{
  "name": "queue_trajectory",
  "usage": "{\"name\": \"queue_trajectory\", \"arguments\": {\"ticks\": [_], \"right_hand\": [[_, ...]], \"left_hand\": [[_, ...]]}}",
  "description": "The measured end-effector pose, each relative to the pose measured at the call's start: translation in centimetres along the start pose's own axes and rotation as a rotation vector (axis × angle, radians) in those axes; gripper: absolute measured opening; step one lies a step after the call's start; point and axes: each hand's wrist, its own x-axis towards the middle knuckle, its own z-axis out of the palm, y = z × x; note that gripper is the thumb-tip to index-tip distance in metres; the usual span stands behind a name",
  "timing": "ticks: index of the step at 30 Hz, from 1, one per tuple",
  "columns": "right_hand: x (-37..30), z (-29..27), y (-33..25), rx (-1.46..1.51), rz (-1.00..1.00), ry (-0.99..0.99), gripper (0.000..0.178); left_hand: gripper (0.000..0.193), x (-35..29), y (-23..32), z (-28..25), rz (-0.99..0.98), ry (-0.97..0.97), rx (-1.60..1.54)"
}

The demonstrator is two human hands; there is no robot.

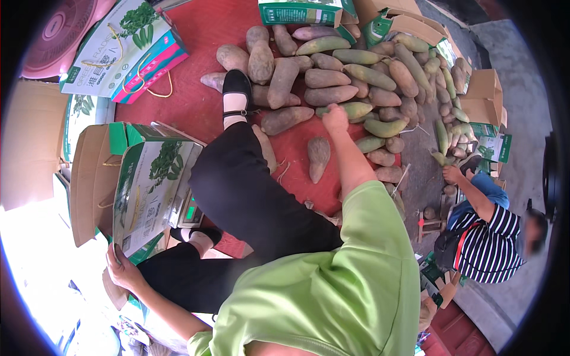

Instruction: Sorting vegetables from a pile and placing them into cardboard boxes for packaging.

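My right hand reaches into the pile, its fingers closed on the near end of a green radish. Mud-coated radishes lie close around it. At the left, my left hand grips the near edge of an upright carton, printed white and green with brown cardboard flaps. The carton appears to rest on a digital scale with a lit green display; its inside is hidden from me. One muddy radish lies alone on the red sheet between my right arm and my leg.
Another person in a striped shirt works at the right beside more radishes. Cardboard boxes stand behind the pile. A gift carton with rope handles and a pink basket sit at the far left. My foot stands among the radishes.
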Motion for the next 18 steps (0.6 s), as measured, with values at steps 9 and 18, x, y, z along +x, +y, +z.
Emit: {"name": "queue_trajectory", "arguments": {"ticks": [9,18], "right_hand": [[-0.2,-2.0,3.1,-0.479,-0.121,0.072,0.028],[-0.6,0.0,4.2,-0.654,-0.278,0.048,0.026]], "left_hand": [[0.017,0.3,0.1,0.6,0.019,0.019,-0.046],[0.017,0.4,0.0,0.7,0.002,0.039,-0.074]]}}
